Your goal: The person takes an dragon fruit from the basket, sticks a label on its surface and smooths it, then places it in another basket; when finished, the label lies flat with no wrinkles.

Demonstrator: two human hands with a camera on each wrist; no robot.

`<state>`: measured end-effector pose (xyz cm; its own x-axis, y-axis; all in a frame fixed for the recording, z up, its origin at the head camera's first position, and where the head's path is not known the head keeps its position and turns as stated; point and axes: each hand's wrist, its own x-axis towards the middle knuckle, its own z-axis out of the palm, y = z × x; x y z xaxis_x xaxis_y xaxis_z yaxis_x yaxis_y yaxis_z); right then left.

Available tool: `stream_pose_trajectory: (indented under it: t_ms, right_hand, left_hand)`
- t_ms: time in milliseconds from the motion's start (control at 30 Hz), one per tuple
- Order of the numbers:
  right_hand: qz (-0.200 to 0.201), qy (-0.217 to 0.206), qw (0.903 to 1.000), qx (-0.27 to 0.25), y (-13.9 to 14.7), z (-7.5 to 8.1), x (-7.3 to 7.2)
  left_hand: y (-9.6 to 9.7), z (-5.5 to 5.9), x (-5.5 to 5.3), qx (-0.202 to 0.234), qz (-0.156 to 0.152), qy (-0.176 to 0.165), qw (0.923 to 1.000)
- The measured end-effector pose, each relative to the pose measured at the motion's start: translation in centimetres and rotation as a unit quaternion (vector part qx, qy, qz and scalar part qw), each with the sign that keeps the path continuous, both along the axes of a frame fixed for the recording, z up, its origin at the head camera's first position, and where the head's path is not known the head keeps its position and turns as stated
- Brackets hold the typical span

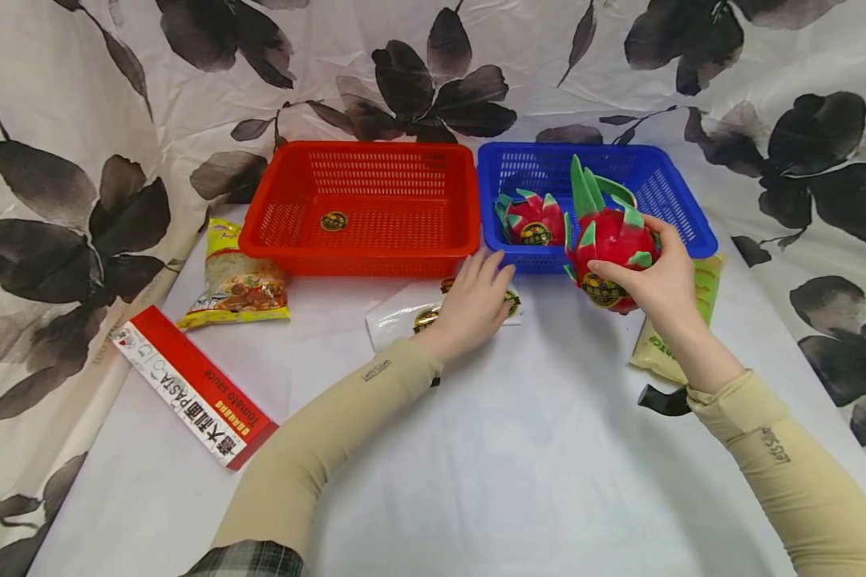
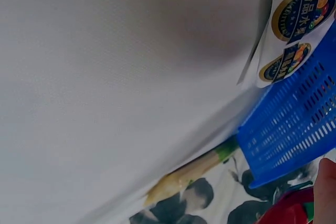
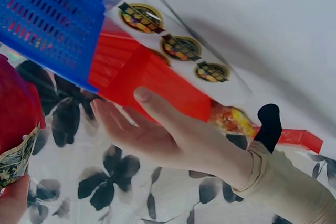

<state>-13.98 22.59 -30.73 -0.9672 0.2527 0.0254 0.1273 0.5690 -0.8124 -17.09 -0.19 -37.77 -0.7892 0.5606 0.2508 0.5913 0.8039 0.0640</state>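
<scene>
My right hand (image 1: 667, 280) grips a red dragon fruit (image 1: 621, 240) with green leaf tips, thumb on the near side. A round black-and-gold sticker (image 1: 604, 290) is on its lower front. The fruit is held over the front rim of the blue basket (image 1: 534, 260). Inside that basket lies another dragon fruit (image 1: 541, 216) with a similar sticker. My left hand (image 1: 472, 308) has its fingers extended, above a white sheet of round stickers (image 1: 397, 316) and close to the front of the red basket (image 1: 361, 264). The hand hides part of the sheet; nothing is in its grasp.
One round sticker (image 1: 334, 221) shows on the red basket's floor. To the left lie a yellow-and-clear food packet (image 1: 238, 280) and a red-and-white pasta box (image 1: 195, 389). A pale green packet (image 1: 664, 349) lies right, partly behind my right hand. Floral cloth (image 1: 404, 72) hangs behind.
</scene>
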Motion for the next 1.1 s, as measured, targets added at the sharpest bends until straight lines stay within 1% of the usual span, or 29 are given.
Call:
stream_pose_trajectory:
  t_ms: [100, 333, 533, 600, 700, 900, 1100]
  right_hand:
    - [-0.005, -0.002, 1.0000, -0.001, 0.3, 0.1, -0.1]
    - [-0.018, -0.010, 0.9998, -0.003, 1.1, 0.2, -0.3]
    - [-0.033, -0.011, 0.9994, 0.002, 1.6, 0.3, -0.4]
    - [-0.035, -0.012, 0.9993, 0.005, 1.8, 0.3, -0.5]
    - [-0.034, -0.009, 0.9994, 0.004, 2.0, 0.4, -0.5]
    - [-0.032, -0.006, 0.9995, 0.001, 2.7, 0.9, -0.8]
    - [-0.035, -0.011, 0.9993, 0.006, 3.2, 1.0, -1.1]
  left_hand:
    - [0.2, 0.0, -0.3, -0.009, 0.001, 0.007, 0.9999]
    - [1.2, -0.1, -1.3, -0.038, -0.002, 0.045, 0.9983]
    - [2.0, 0.0, -2.3, -0.062, 0.003, 0.031, 0.9976]
    - [2.2, 0.0, -2.6, -0.062, 0.004, 0.024, 0.9977]
    - [2.3, 0.0, -3.0, -0.060, 0.002, 0.023, 0.9980]
    - [2.6, 0.0, -3.8, -0.054, -0.005, 0.028, 0.9981]
    - [3.1, 0.0, -4.2, -0.057, -0.006, 0.022, 0.9981]
